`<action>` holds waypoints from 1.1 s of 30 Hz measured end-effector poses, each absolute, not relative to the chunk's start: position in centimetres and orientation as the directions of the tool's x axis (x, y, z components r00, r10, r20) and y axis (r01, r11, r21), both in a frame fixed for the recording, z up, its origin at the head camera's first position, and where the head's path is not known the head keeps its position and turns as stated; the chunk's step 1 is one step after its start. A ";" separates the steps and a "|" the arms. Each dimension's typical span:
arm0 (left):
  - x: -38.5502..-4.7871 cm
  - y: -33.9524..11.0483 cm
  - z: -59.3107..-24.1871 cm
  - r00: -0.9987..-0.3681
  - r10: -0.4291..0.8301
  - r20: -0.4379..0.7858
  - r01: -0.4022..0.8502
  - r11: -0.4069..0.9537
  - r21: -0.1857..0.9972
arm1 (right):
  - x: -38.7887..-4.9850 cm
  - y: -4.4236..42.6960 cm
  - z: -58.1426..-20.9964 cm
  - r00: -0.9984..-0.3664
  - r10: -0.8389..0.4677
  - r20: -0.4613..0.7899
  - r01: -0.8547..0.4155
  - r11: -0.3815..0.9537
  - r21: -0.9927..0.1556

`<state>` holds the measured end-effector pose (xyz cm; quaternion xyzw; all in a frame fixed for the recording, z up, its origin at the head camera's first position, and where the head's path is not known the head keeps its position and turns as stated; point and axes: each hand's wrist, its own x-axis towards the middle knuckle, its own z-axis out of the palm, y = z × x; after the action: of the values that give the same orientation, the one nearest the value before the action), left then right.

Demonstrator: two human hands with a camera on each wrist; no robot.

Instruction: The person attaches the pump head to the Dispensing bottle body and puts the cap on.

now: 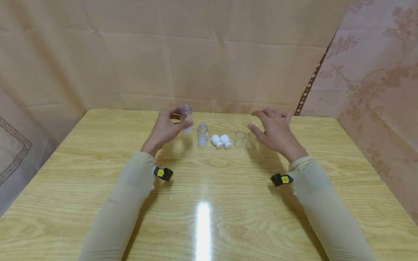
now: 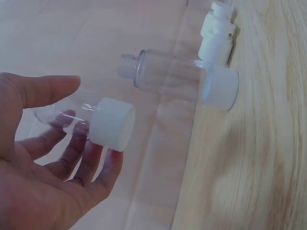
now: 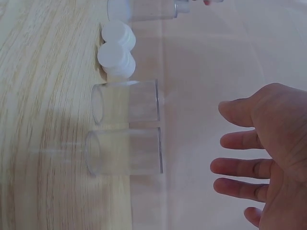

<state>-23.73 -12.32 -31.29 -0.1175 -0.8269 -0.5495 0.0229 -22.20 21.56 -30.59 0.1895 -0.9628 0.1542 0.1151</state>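
Observation:
My left hand (image 1: 166,127) holds a clear bottle (image 1: 186,111) with a white base upright, raised off the table. In the left wrist view its fingers curl round the clear body and white base (image 2: 113,124). A matching clear bottle (image 1: 203,136) with a narrow neck stands just to its right. Two white pump heads (image 1: 217,141) lie side by side beyond that. My right hand (image 1: 275,130) hovers with fingers spread, holding nothing, near two clear open cylinders, one (image 1: 239,139) fully seen and the other (image 1: 251,140) partly hidden by the thumb in the head view.
All the pieces stand in a row toward the far side of a wood-grain table (image 1: 202,174). A beige cloth (image 1: 196,54) hangs behind the table's far edge, and a floral cloth (image 1: 375,72) hangs at the right. Light glares off the tabletop near the front.

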 end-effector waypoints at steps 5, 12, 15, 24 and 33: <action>-23.4 -12.0 -31.2 -0.966 0.166 0.196 0.244 0.354 0.903 | -21.9 21.0 -30.7 -0.896 -0.342 0.283 -0.414 0.874 -0.256; -23.2 -11.6 -31.1 -0.960 0.184 0.210 0.263 0.344 0.901 | -21.5 19.8 -30.9 -0.879 -0.383 0.283 -0.455 0.852 -0.260; -23.2 -11.5 -31.1 -0.960 0.187 0.210 0.264 0.344 0.901 | -21.2 19.2 -31.1 -0.868 -0.404 0.290 -0.477 0.842 -0.254; -23.2 -11.2 -31.0 -0.954 0.199 0.225 0.283 0.337 0.898 | -20.5 17.4 -31.9 -0.832 -0.471 0.293 -0.535 0.821 -0.198; -23.1 -11.2 -31.1 -0.953 0.202 0.227 0.286 0.348 0.893 | -20.5 15.1 -32.0 -0.815 -0.522 0.254 -0.562 0.818 -0.123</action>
<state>-23.11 -11.24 -31.07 -0.1487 -0.8201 -0.5513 0.0382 -20.46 15.14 -31.97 0.2859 -0.9476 0.0965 0.1048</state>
